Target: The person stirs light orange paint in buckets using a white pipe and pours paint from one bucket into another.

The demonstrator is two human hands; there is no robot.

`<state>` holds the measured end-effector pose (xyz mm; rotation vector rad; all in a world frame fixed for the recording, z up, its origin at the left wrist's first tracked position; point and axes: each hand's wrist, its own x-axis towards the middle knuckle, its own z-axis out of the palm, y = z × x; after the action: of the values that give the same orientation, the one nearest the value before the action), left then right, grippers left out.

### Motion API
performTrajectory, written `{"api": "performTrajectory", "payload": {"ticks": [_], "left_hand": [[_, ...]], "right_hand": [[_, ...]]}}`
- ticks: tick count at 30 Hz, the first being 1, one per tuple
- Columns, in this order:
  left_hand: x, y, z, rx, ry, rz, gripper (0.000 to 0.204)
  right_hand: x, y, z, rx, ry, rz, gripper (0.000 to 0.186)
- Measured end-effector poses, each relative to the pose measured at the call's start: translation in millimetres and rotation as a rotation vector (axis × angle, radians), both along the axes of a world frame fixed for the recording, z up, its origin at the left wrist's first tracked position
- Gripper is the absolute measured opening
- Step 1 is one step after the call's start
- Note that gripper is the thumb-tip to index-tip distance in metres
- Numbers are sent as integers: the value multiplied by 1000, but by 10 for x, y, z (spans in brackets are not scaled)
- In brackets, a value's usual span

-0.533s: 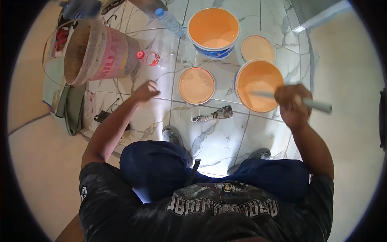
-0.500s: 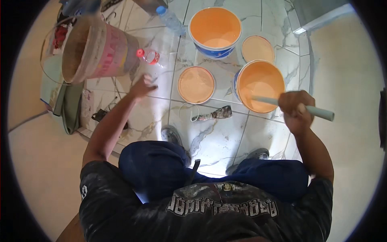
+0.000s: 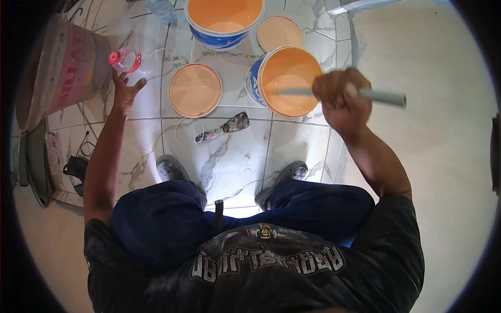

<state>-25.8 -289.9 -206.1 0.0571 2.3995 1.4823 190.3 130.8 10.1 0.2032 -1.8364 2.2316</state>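
Note:
My right hand point(image 3: 345, 101) is wrapped round a grey plastic pipe point(image 3: 386, 97). The pipe's other end reaches into the nearer paint bucket point(image 3: 257, 82), white and blue outside and coated orange within; the paint hides its tip. My left hand point(image 3: 125, 96) has thumb and fingers spread just below a small clear bottle point(image 3: 127, 61) with a red cap. Its fingertips are very close to the bottle; I cannot tell whether they touch. Between my hands lie a round bucket lid point(image 3: 194, 90) smeared with orange and a dirty putty knife point(image 3: 224, 128).
A second orange-coated bucket point(image 3: 219, 39) and another lid point(image 3: 280, 35) stand farther off. At left is a large, dirty, tilted bucket point(image 3: 78, 68). A clear water bottle point(image 3: 160, 10) lies at the top. My shoes point(image 3: 175, 169) rest on marbled tiles point(image 3: 235, 161).
My left hand has come closer to the red-capped bottle, its fingers opening wider. My right hand still grips the pipe, tilted a little flatter. The whole view has swung, shifting the floor things leftward.

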Motion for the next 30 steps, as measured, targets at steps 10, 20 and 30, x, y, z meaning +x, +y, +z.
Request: {"api": "performTrajectory", "payload": {"ticks": [10, 20, 30], "left_hand": [[723, -328, -464, -79, -90, 277, 91], [1456, -583, -174, -267, 396, -131, 40], [2330, -390, 702, -392, -332, -905, 17]], "right_hand": [[-525, 343, -48, 320, 38, -311, 23], [212, 550, -10, 30, -92, -42, 26], [-111, -155, 39, -49, -65, 10, 29]]}}
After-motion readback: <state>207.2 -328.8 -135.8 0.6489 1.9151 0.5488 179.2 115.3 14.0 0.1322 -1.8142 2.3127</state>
